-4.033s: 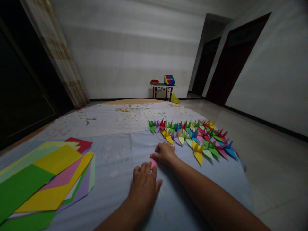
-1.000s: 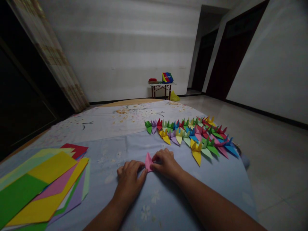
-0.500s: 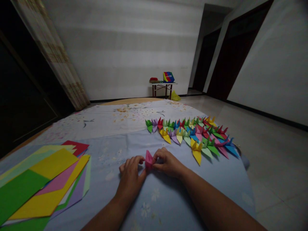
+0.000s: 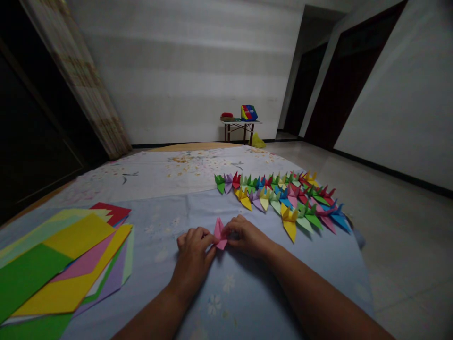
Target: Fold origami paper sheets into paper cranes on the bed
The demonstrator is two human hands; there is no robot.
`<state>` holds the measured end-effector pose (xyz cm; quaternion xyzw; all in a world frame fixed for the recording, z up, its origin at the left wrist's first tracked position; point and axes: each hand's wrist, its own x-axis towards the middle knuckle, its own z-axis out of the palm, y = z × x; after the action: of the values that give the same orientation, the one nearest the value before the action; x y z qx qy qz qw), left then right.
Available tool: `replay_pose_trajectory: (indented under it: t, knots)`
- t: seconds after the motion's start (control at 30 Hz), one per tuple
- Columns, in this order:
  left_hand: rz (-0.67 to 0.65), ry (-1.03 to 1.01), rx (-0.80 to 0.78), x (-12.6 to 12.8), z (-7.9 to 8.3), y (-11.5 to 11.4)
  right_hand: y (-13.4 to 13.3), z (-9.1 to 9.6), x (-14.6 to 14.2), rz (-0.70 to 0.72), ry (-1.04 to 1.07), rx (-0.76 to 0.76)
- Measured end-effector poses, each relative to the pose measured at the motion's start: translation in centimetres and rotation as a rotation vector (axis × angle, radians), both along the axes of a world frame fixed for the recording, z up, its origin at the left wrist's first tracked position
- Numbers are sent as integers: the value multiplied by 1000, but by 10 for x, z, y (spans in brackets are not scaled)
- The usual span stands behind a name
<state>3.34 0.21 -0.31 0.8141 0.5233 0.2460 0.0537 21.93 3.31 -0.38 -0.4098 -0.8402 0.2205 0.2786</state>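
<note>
A pink origami crane (image 4: 220,234), partly covered by fingers, is between my two hands at the middle of the table. My left hand (image 4: 195,245) pinches its left side with thumb and forefinger. On the other side, my right hand (image 4: 247,236) grips the paper's right edge between thumb and fingers. The crane's pointed tip stands up, and a lower flap points toward me. Several finished paper cranes (image 4: 290,218) in many colours stand in rows beyond my right hand.
Sheets of coloured paper (image 4: 71,264) lie overlapping at the left. A pale blue flowered cloth (image 4: 148,264) covers the table's near part. By the far wall, a small table (image 4: 244,123) bears a colourful box (image 4: 248,113), with a yellow bag (image 4: 257,140) on the floor beside it.
The pink paper has turned and opened out, so its lower flap now shows facing me. My left fingers have closed onto its left side. My right hand has barely moved.
</note>
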Motion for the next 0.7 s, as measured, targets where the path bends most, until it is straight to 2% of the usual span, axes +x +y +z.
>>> replay_pose_trajectory:
  t: [0.23,0.5,0.7]
  knots:
    - [-50,84,10,0,3,-3,1,8,3,82,-125,5]
    - [-116,211,-20,0,11,-10,-7,-1,11,89,-120,4]
    - [-136,249,-43,5,12,-14,-8,-1,11,86,-125,11]
